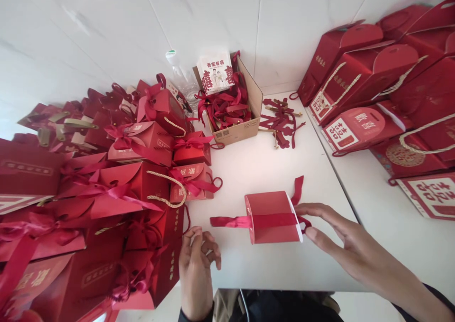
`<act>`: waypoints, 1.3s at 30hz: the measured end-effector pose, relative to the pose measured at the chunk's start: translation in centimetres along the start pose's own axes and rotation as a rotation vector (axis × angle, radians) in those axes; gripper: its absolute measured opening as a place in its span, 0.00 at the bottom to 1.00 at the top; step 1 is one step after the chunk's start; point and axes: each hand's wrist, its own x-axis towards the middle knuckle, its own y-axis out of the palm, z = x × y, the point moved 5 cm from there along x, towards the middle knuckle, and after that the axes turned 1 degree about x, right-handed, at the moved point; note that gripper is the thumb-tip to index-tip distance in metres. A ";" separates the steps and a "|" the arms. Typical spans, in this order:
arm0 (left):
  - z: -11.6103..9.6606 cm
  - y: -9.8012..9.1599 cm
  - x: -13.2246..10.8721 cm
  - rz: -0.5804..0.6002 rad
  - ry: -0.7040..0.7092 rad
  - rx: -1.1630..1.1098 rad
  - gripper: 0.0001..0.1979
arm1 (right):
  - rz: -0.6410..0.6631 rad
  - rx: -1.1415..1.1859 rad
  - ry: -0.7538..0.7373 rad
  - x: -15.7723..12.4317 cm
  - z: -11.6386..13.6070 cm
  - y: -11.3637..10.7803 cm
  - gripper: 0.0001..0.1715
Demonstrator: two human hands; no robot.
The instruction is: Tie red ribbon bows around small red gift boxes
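Observation:
A small red gift box (272, 216) lies on its side on the white table (270, 170), with a red ribbon (231, 221) running across it and trailing out to the left. My right hand (341, 239) reaches in from the right, fingers stretched out, its fingertips touching the box's right end. My left hand (197, 260) rests at the table's near edge, left of the box, fingers loosely curled with nothing visible in them.
Several finished red gift boxes with bows (142, 170) are heaped at the left. A cardboard carton (236, 106) of red ribbons stands at the back. Loose ribbon pieces (280, 120) lie beside it. Larger red bags with rope handles (373, 104) fill the right.

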 end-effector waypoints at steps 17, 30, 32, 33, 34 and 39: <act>-0.8 7.9 -3.7 0.315 0.345 0.236 0.13 | 0.190 -0.078 -0.057 1.0 1.3 -0.1 0.22; 0.5 6.0 -2.0 0.320 0.003 -0.047 0.26 | 0.090 -0.049 -0.006 0.9 0.9 -2.5 0.23; 0.7 5.8 -2.6 0.332 0.066 0.071 0.24 | 0.056 -0.077 -0.041 0.8 1.3 -2.6 0.21; 0.7 5.7 -2.7 0.307 0.097 0.097 0.21 | 0.079 -0.091 -0.056 0.8 1.4 -2.5 0.21; 0.6 5.6 -2.8 0.280 0.119 0.092 0.19 | 0.114 -0.103 -0.069 0.9 1.5 -2.3 0.22; 0.0 6.3 -2.5 0.202 0.097 -0.118 0.17 | 0.191 -0.137 -0.108 1.1 0.9 -2.1 0.25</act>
